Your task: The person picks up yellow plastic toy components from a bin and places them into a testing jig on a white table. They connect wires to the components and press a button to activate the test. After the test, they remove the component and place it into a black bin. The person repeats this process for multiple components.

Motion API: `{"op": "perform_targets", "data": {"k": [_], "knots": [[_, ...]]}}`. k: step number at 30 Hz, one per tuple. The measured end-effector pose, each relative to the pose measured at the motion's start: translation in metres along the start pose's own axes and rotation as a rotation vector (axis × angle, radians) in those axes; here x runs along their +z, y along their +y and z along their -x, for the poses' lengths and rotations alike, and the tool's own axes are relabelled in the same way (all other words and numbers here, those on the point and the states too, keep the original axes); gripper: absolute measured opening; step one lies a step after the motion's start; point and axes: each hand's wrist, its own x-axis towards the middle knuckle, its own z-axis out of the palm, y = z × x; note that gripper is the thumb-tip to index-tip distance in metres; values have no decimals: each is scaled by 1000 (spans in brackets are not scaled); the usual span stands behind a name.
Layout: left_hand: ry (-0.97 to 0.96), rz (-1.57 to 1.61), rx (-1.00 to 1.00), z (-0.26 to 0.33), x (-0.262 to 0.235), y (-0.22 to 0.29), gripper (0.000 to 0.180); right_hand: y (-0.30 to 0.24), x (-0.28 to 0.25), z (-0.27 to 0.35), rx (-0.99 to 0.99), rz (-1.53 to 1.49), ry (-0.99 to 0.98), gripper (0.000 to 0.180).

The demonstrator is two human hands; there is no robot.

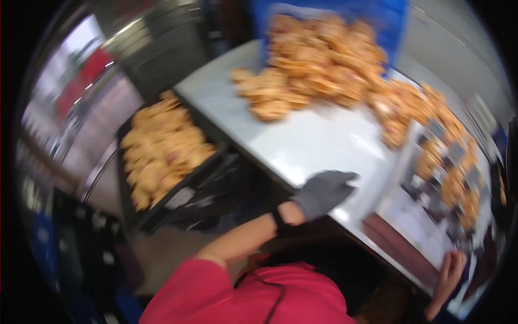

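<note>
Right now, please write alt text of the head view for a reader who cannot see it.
A grey-gloved left hand is at the near edge of a white table. Golden pieces lie heaped in and before a blue bin; more fill a black tray at left.

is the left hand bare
No, the left hand wears a grey glove, with a black band around the wrist.
</note>
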Motion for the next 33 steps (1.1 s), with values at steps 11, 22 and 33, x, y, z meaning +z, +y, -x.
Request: {"op": "perform_targets", "data": {"k": [11, 22, 33], "knots": [[66, 85, -231, -18, 28, -33, 37, -17, 4, -36, 1, -146, -78, 17], [205, -544, 311, 1, 25, -17, 31, -16, 11, -21, 0, -164, 99, 23], [217, -431, 287, 0, 25, -1, 26, -18, 19, -23, -123, -18, 211, 16]]}}
